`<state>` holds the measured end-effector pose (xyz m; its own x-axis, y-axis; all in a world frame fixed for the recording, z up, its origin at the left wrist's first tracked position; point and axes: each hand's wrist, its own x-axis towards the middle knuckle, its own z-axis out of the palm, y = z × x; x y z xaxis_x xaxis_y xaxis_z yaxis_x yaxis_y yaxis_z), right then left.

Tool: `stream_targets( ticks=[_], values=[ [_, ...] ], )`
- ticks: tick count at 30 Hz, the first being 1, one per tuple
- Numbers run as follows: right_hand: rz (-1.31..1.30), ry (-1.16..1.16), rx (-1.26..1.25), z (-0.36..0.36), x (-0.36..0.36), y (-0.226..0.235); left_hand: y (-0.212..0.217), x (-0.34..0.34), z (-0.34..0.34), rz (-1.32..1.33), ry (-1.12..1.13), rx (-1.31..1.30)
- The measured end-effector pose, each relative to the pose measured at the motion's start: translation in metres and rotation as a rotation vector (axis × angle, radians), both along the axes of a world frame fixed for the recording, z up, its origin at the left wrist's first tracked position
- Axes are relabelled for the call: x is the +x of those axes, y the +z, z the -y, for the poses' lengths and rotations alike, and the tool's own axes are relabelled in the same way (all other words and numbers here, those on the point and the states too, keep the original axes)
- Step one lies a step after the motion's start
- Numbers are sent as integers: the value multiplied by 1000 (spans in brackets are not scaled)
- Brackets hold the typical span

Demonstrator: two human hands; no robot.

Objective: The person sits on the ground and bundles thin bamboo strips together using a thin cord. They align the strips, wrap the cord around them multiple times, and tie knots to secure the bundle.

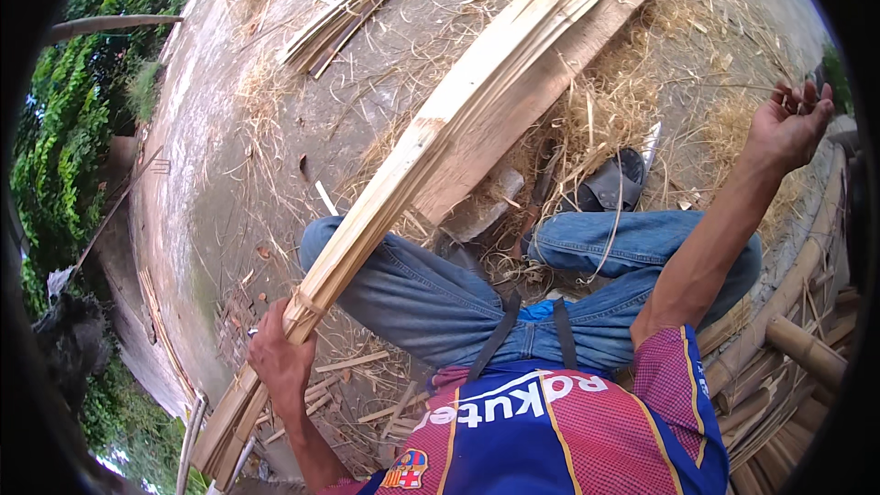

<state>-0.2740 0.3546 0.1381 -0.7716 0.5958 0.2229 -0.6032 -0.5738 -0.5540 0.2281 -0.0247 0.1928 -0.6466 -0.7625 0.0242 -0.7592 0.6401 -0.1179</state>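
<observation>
A long bundle of pale split bamboo strips point(417, 148) runs slantwise from the lower left to the top right, resting across my left thigh. My left hand point(282, 353) is closed round its near part, thumb on one side. Far out to the right is my right hand point(799, 115), its fingers loosely curled and slightly apart. A thin bamboo strand point(724, 85) runs to those fingers and seems pinched at the tips. Under the bundle lies a flat wooden board point(513, 133), its near end propped on a stone block point(484, 211).
More dark-edged strips point(353, 14) lie at the far left. Curly shavings point(596, 124) litter the ground around a dark sandal point(616, 185). Cut bamboo poles point(807, 348) are piled at the right. Short offcuts point(367, 403) lie by my left side.
</observation>
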Motion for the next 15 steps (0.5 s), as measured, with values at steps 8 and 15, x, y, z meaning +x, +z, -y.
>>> stream_targets(
  ticks=[8,15],
  values=[
    [937,1128,-424,251,269,-161,2,1,9,-6,35,126],
    [500,2108,515,282,360,-76,9,13,20,46,45,255]
  ],
)
